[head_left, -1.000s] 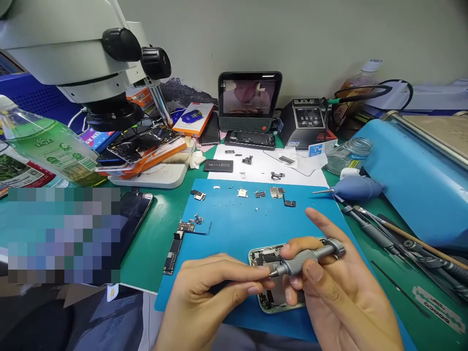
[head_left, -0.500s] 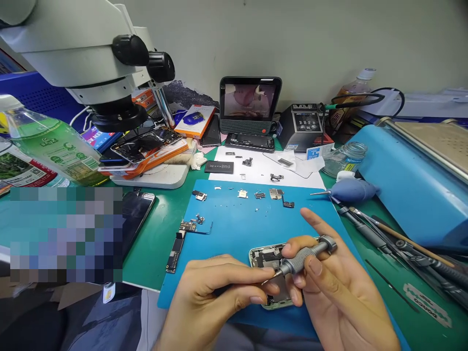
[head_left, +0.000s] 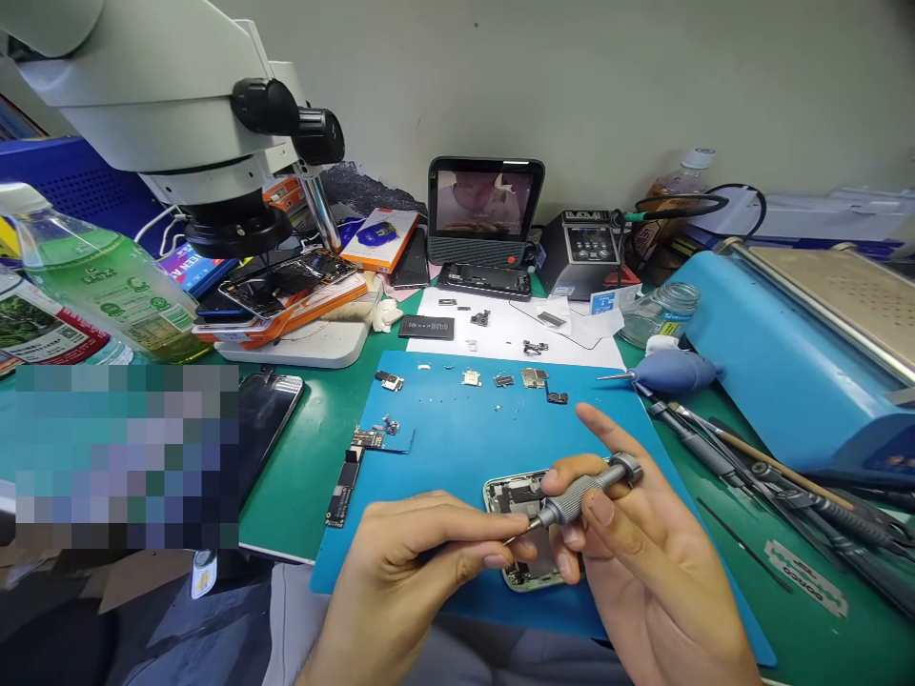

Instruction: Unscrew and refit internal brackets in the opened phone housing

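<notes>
My right hand [head_left: 643, 562] is wrapped round the knurled grey handle of a precision screwdriver [head_left: 574, 498], its index finger raised off it. With thumb and index finger, my left hand [head_left: 421, 562] pinches the thin tip end of the same screwdriver. Whether something small sits at the tip cannot be made out. Beneath both hands lies an opened phone housing [head_left: 536, 574] with a pale green frame, partly hidden by the fingers. It rests on a blue mat [head_left: 443, 476]. Left of the hands, a long logic board [head_left: 347, 486] lies on the mat.
Small phone parts such as a metal shield [head_left: 534, 378] line the mat's far side. A battery [head_left: 427, 327] lies on white paper behind. A microscope [head_left: 178, 124] overhangs the left. Tweezers [head_left: 743, 457], a razor blade [head_left: 805, 578] and a blue air blower [head_left: 672, 374] lie right.
The view has shifted slightly, so things on the right appear further left. Both hands keep their hold on the screwdriver, and my right hand and the handle sit slightly closer to my left hand.
</notes>
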{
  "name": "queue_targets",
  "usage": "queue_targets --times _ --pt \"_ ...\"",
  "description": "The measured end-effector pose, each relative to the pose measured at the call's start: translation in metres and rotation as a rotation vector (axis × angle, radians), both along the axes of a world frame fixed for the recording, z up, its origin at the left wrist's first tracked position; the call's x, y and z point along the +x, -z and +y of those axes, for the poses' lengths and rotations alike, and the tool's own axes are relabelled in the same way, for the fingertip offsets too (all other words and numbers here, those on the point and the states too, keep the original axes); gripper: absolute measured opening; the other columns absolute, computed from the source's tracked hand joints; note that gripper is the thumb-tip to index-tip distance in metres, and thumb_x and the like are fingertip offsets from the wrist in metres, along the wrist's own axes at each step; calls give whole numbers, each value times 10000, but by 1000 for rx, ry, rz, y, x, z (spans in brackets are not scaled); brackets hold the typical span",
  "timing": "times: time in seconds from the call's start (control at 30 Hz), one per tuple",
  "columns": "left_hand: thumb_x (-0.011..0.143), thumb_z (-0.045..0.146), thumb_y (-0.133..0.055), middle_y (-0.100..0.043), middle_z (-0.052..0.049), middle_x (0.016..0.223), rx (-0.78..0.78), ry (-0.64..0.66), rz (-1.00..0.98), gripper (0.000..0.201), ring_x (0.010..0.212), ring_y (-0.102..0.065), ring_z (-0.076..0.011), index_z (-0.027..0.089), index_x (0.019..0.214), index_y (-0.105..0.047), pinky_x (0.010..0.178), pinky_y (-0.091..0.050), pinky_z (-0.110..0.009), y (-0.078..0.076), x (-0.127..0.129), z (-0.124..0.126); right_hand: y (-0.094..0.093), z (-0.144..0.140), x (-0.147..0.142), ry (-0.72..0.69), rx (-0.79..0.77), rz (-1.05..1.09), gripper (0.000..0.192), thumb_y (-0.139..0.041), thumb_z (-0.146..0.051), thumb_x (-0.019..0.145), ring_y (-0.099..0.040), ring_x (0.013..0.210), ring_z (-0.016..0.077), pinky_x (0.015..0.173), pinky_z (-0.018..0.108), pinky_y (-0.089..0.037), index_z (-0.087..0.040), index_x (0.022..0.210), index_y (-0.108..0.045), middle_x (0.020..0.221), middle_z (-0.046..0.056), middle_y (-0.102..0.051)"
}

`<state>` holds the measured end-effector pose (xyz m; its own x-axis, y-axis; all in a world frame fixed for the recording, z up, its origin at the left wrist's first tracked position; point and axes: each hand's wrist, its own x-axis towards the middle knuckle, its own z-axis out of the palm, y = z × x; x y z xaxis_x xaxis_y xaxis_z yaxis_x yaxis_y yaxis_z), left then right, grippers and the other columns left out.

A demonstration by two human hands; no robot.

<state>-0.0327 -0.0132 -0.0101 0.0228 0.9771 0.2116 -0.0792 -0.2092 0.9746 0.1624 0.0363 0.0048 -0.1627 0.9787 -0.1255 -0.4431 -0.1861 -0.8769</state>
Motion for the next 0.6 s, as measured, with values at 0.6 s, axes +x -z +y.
queue_targets --times 0.6 --pt "692 575 -1065 -786 -110 1403 262 -196 1033 916 1245 -751 -405 273 1352 -506 938 -669 -550 20 7 -8 3 -17 -9 552 499 -632 357 -638 -322 1135 -852 1024 240 911 401 -688 -279 1489 -641 1181 59 -865"
